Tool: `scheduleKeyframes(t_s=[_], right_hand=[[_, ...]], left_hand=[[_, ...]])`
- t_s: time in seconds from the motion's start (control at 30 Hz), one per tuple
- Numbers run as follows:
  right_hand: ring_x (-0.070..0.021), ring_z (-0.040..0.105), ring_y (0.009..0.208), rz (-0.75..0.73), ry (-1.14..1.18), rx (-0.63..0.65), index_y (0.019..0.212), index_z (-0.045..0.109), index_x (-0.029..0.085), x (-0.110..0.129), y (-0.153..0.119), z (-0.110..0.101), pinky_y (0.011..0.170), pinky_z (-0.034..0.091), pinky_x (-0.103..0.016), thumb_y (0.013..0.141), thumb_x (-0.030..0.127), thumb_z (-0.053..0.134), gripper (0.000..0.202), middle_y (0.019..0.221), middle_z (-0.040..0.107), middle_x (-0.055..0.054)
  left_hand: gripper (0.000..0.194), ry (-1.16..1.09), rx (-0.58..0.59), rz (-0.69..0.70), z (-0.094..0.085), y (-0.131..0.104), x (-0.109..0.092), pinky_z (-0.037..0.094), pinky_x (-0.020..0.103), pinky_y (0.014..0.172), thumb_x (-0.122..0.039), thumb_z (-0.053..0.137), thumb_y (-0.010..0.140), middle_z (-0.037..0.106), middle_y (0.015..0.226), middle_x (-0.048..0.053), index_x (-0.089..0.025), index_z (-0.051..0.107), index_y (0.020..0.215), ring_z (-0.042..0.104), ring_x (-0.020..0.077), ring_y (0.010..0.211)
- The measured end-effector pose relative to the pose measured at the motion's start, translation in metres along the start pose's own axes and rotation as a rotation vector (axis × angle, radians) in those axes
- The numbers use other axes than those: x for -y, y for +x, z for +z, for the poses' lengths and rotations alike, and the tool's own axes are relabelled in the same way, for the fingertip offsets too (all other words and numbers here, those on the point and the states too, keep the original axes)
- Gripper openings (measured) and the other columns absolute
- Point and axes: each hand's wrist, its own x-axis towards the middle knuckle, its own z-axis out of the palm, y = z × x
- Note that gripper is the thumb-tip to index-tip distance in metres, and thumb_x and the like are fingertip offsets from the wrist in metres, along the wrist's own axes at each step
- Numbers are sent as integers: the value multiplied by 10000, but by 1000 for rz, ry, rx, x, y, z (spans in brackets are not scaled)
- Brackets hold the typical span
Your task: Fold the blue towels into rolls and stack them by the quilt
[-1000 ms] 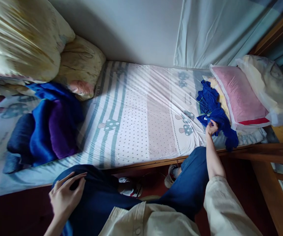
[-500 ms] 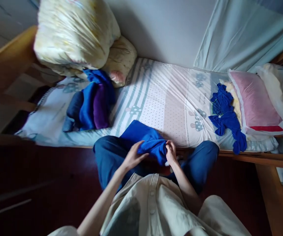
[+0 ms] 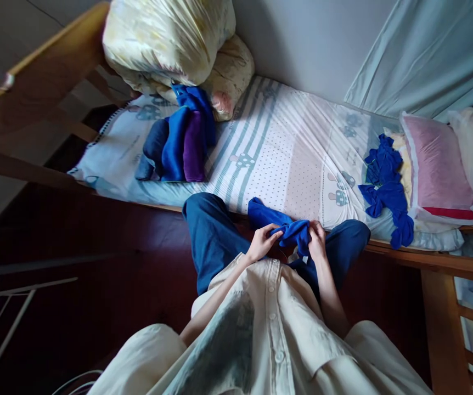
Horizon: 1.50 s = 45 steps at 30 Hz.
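Note:
A bright blue cloth [image 3: 296, 235] hangs between my hands above my lap, its far end lying toward the bed's edge; I cannot tell which garment it is. My left hand [image 3: 263, 242] pinches its left side between thumb and fingers. On the right, my right hand [image 3: 317, 240] is closed on the bunched edge. Small white bits, perhaps tags, show just below the cloth. Rolled blue and purple cloths [image 3: 194, 147] lie side by side on the bed to the left. A crumpled heap of blue cloth [image 3: 384, 170] rests at the right.
The bed [image 3: 273, 137] has a patterned sheet and runs along the wall. Bulky cream bedding [image 3: 170, 38] is piled at its left end. A pink pillow [image 3: 442, 162] lies at the right end, near a pale curtain [image 3: 426, 60]. A white metal rack [image 3: 10, 329] stands low left.
The view has shifted left. The cloth's wide, flat part has been gathered into a narrower bunch. My left hand has moved in and now grips the cloth; the right keeps its hold.

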Motion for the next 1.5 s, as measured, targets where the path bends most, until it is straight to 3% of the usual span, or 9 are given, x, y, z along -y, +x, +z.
scheduleKeyframes(t_s=[0.27,0.47,0.57,0.63,0.73,0.87,1.13,1.3,1.5], right_hand=[[-213,658,960,-213,-266,23,970,651,230,13,-31,3,941,517,-355,910,383,588,176,977,704,-54],[-246,662,1082,-241,-84,228,755,570,240,50,-45,4,1040,482,-419,848,312,609,124,1059,739,-61],[-266,663,1160,-127,67,429,950,632,247,80,-51,-2,1057,490,-454,861,376,632,157,1224,714,-82],[-262,674,1134,-94,-34,597,1133,651,253,99,-53,-5,1015,516,-431,859,400,680,313,1252,704,-90],[-217,684,932,-177,-352,720,1107,699,233,119,-51,-6,838,546,-336,875,370,701,269,1055,736,-63],[-169,596,713,-363,-602,591,873,697,226,134,-42,-8,634,473,-272,900,345,688,122,816,668,-18],[-141,522,607,-642,-715,278,660,550,236,164,-40,-31,627,452,-264,895,346,720,310,663,560,15],[-130,512,576,-477,-754,532,640,574,221,159,-53,-26,590,428,-256,844,384,768,325,630,584,27],[-124,503,523,-267,-705,823,614,640,210,123,-78,-3,508,373,-251,800,376,793,293,591,617,32]], left_hand=[[310,-71,-145,212,-1,-34,-40,549,278,765,-476,715,872,760,934,79,-167,749,869,691,192,865],[241,14,76,391,1,-41,-62,579,337,895,-377,633,955,781,1028,119,-185,779,941,736,221,975],[266,96,237,434,4,-43,-68,575,331,927,-319,542,1002,783,1051,111,-196,778,990,735,216,1018],[300,151,312,447,6,-44,-71,570,332,944,-285,488,1019,783,1041,102,-208,778,1010,731,213,1033],[347,240,333,474,5,-45,-73,575,321,917,-248,429,1033,771,1032,99,-221,771,1081,722,203,1010],[353,385,193,510,-7,-38,-74,572,269,804,-278,424,1054,735,974,84,-224,703,1263,704,169,860],[394,727,-55,698,-69,-19,-81,565,323,827,-132,343,1028,711,1002,98,-189,697,1190,661,188,890],[369,803,-344,859,-104,-12,-112,548,345,846,-140,395,1017,725,1021,90,-215,718,1179,643,184,900],[323,832,-669,1125,-125,-8,-171,526,273,720,-141,454,1019,749,896,67,-189,773,1034,645,127,768]])
